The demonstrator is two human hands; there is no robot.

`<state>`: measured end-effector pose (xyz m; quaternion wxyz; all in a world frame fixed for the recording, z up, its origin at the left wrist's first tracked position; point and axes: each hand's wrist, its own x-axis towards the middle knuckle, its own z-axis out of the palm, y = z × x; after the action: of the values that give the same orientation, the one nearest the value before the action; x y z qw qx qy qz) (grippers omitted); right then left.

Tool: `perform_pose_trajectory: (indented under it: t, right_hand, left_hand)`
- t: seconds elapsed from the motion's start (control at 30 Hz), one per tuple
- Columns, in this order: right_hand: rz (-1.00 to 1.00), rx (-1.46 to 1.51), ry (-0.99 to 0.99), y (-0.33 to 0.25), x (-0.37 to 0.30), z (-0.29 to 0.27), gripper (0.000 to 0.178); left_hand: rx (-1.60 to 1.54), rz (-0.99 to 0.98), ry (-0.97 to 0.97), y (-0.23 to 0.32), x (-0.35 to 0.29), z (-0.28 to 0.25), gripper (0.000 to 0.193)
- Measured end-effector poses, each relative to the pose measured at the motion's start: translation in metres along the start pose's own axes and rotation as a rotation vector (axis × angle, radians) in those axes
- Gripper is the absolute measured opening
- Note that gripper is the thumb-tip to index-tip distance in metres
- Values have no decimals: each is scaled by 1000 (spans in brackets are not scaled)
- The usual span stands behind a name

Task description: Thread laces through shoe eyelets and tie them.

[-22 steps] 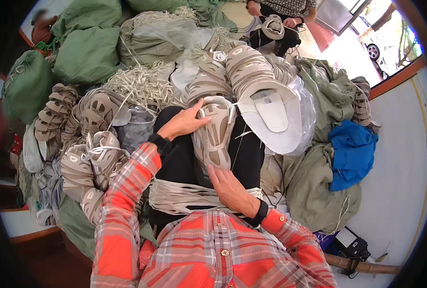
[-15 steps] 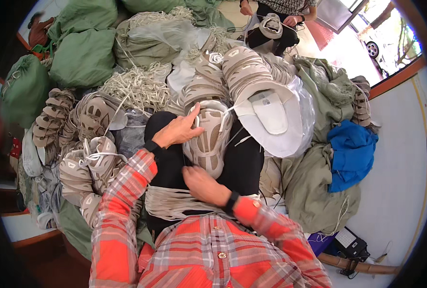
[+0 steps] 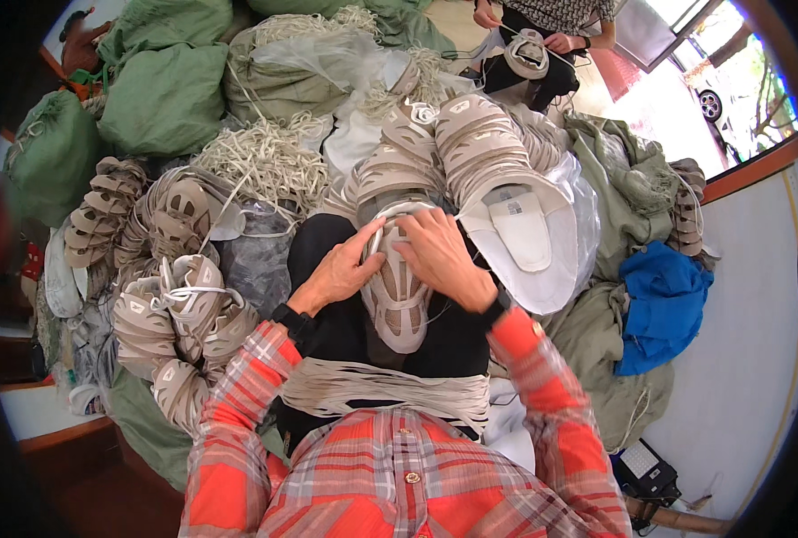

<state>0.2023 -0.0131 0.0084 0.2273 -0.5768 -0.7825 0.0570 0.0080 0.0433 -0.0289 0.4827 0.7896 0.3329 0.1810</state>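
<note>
A beige shoe upper (image 3: 397, 314) with mesh panels lies across my black-trousered lap, its toe toward me. My left hand (image 3: 338, 273) grips its left edge, with thumb and index finger near the collar. My right hand (image 3: 439, 255) is at the top of the same upper, its fingers bent over the lace opening. What those fingertips pinch is hidden under the hand. A bundle of cream laces (image 3: 385, 387) lies over my thighs, close to my shirt.
Stacked beige uppers (image 3: 480, 148) stand just beyond my hands, beside a white-lined upper (image 3: 520, 233). More uppers (image 3: 197, 300) lie at left. A heap of laces (image 3: 260, 161) and green sacks (image 3: 161, 99) are farther back. A blue cloth (image 3: 663, 300) lies right. Another person (image 3: 556, 27) handles a shoe opposite.
My right hand has risen from beside the toe to the top of the upper. My left hand stays at its left edge. The whole view has shifted slightly.
</note>
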Motion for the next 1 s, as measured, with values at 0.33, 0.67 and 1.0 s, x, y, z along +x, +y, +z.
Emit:
perform_pose_trajectory:
  t: [0.33,0.67,1.0]
  right_hand:
    - [233,596,-395,32,19,-11,40]
    - [188,475,-305,32,13,7,40]
    - [-40,279,36,43,18,-21,32]
  left_hand:
    - [-360,-24,-3,-27,2,-11,58]
    - [-47,42,258,-35,30,7,52]
    - [30,34,439,-12,-22,63,65]
